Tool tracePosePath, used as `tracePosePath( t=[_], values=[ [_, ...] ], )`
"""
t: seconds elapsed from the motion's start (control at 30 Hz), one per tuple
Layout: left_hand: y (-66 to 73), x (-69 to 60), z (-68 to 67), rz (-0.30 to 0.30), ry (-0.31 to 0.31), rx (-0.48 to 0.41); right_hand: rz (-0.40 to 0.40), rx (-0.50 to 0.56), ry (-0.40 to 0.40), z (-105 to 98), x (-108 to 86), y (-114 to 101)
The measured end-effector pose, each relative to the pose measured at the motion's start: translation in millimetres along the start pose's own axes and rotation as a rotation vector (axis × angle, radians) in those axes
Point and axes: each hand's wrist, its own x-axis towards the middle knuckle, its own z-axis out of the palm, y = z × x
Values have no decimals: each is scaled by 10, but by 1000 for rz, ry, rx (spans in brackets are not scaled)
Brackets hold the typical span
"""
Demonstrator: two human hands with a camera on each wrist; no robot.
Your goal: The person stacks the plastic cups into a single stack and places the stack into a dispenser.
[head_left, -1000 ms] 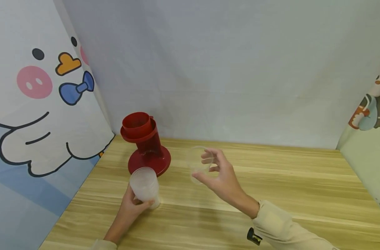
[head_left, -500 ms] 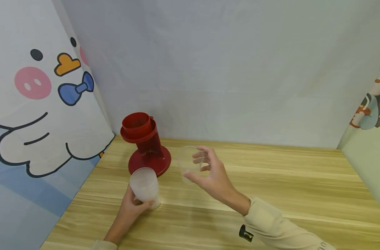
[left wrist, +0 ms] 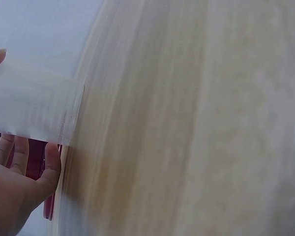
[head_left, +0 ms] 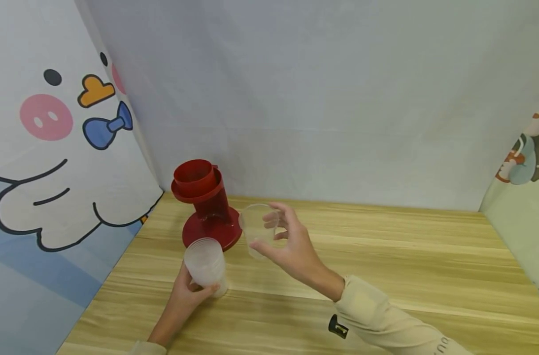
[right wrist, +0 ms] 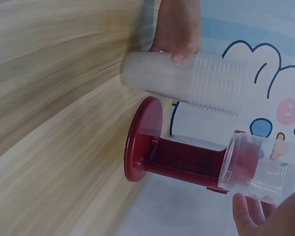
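My left hand (head_left: 186,297) holds a stack of nested clear plastic cups (head_left: 204,264), which stands on the table with its open end up. In the left wrist view, thumb and fingers lie on either side of the cup stack (left wrist: 32,105). A single clear plastic cup (head_left: 253,224) is in my right hand (head_left: 293,246), its fingers and thumb curled around it above the table. The right wrist view shows that plastic cup (right wrist: 270,172) in front of the red stand's top. Behind the stack is the red cup-shaped stand (head_left: 214,229), with a round base, column and ringed top.
The wood-grain table (head_left: 407,256) extends to the right. A pale cloth backdrop (head_left: 322,108) rises at the back, and a cartoon-printed side panel (head_left: 39,162) borders the left. A small black clip-like item (head_left: 338,326) is beside the right sleeve.
My right hand has moved left with the single cup, closer to the red stand and the stack. The left hand and the stack have stayed in place.
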Motion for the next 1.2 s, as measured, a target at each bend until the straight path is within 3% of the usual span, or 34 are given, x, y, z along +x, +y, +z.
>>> tracePosePath(
  t=[0.87, 1.2],
  values=[
    [-22, 11, 30, 37, -4, -5, -35, 87, -69, 278, 221, -166],
    [-40, 11, 28, 37, -10, -3, -104, 97, -94, 502, 329, 148]
  ],
)
